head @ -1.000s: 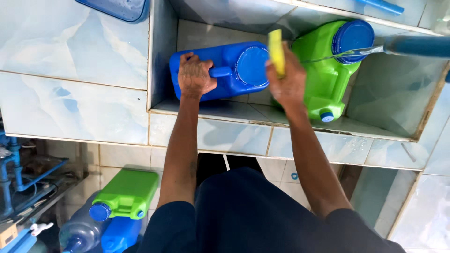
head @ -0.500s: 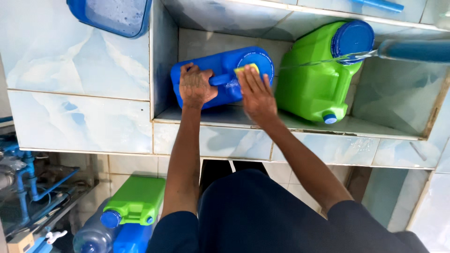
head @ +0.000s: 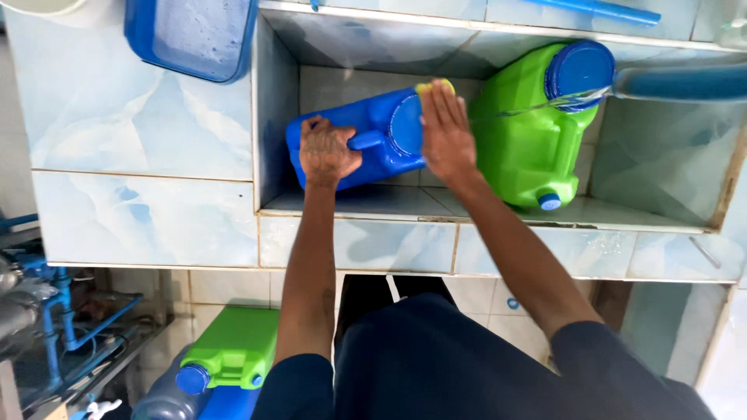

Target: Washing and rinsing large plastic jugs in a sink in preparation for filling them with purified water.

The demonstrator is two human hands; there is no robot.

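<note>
Two hands are working a blue jerrycan (head: 373, 140) lying sideways in the tiled sink (head: 498, 214): left hand (head: 327, 152) is clamping its handle, right hand (head: 445, 132) is pressing a yellow sponge (head: 434, 85) flat against its near end.

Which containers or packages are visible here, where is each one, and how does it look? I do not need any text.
Blue jerrycan: in the tiled basin, on its side, under both hands.
Green jerrycan: right of it, blue caps, water running over it.
Blue tub: top left, rectangular.
Green can: floor, lower left, blue cap.
No labels, signs or screens can be made out.
</note>
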